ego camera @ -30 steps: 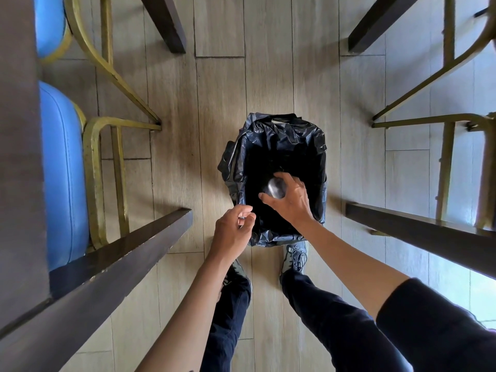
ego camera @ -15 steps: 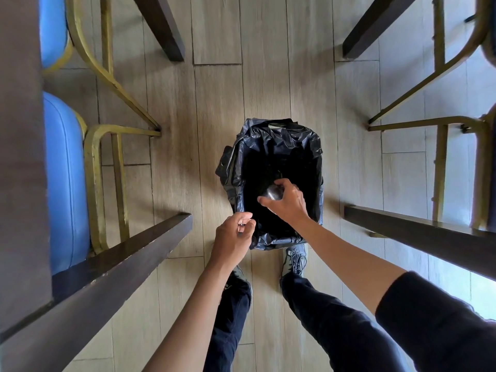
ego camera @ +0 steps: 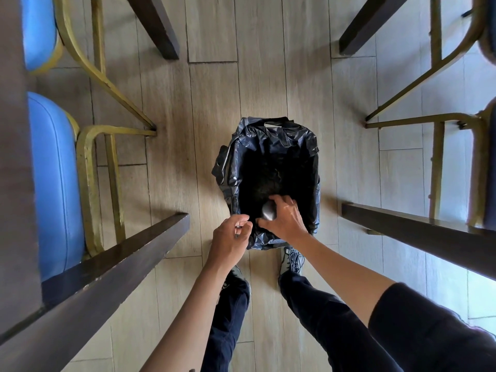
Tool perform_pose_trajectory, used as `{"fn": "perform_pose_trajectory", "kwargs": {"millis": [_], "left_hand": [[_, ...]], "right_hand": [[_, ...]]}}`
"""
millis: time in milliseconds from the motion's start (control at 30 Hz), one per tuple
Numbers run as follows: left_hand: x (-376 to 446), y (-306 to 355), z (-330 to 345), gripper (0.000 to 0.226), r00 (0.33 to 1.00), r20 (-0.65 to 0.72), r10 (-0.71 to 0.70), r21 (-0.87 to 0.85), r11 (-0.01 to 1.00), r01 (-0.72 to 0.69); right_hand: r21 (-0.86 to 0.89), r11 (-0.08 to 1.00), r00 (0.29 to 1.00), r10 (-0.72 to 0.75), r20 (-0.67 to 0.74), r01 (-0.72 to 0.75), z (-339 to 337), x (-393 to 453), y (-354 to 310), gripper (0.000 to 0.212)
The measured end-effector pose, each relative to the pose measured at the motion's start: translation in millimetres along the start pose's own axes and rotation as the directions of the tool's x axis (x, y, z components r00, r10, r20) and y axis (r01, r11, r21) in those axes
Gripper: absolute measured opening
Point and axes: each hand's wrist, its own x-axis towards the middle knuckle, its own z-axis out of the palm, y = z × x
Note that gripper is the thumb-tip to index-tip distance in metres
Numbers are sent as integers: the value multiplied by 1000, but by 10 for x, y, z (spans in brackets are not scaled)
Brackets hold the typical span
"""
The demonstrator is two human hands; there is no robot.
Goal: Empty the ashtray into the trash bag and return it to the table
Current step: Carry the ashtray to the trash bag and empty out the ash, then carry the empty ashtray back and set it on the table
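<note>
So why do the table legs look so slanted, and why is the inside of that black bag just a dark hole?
In the head view, the wide-angle lens splays the table legs outward from the centre. Light from the right brightens the floor there, but hardly enters the trash bag, so its contents stay murky. The right hand holds the ashtray, showing only as a dull grey sheen.
</note>
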Motion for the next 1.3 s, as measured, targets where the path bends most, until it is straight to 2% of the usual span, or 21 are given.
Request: {"fn": "perform_pose_trajectory", "kwargs": {"millis": [33, 167, 267, 400, 533, 667, 800, 900, 967, 1067, 1200, 1300], "left_hand": [[5, 8, -2, 34, 1000, 2, -1, -2, 1000, 1], [8, 53, -2, 34, 1000, 0, -5, 0, 1000, 5], [1, 90, 8, 33, 1000, -3, -7, -12, 1000, 7], [5, 96, -6, 32, 1000, -6, -16, -19, 1000, 16], [-24, 90, -8, 33, 1000, -17, -19, -17, 1000, 18], [-61, 85, -3, 32, 1000, -5, -27, -8, 1000, 27], [-132, 162, -13, 33, 1000, -4, -29, -4, 1000, 29], [-210, 263, -64, 33, 1000, 0, -17, -5, 1000, 17], [-289, 349, -116, 33, 1000, -9, -14, -11, 1000, 14], [-432, 495, -198, 31, 1000, -27, -13, -12, 1000, 13], [-719, 803, -318, 32, 999, -35, -2, -23, 1000, 1], [-977, 1130, -439, 34, 999, -34, 18, -43, 999, -19]], "right_hand": [[-7, 1000, 1000, -6, -17, 6, -3, 12, 2, 83], [-89, 996, 997, -4, 71, 10, 0, -2, 0, 83], [-84, 996, 1000, -30, 4, 30, 17, -19, 33, 82], [-104, 995, 999, 10, 38, -6, 21, -49, 45, 84], [-75, 997, 1000, 10, -17, -11, 50, -82, 92, 86], [-91, 995, 998, 52, 42, -48, 48, -109, 79, 85], [-8, 998, 998, 59, 14, -58, -37, -136, 13, 86], [203, 976, 995, 92, -32, -84, -174, -191, -51, 78], [470, 871, 986, 166, -1, -146, -321, -266, -113, 61], [787, 565, 964, 230, 136, -246, -636, -439, -246, 36], [916, 252, 944, 190, 269, -312, -1156, -825, -392, 27], [943, 138, 947, 154, 281, -303, -1525, -1179, -495, 43]]}}
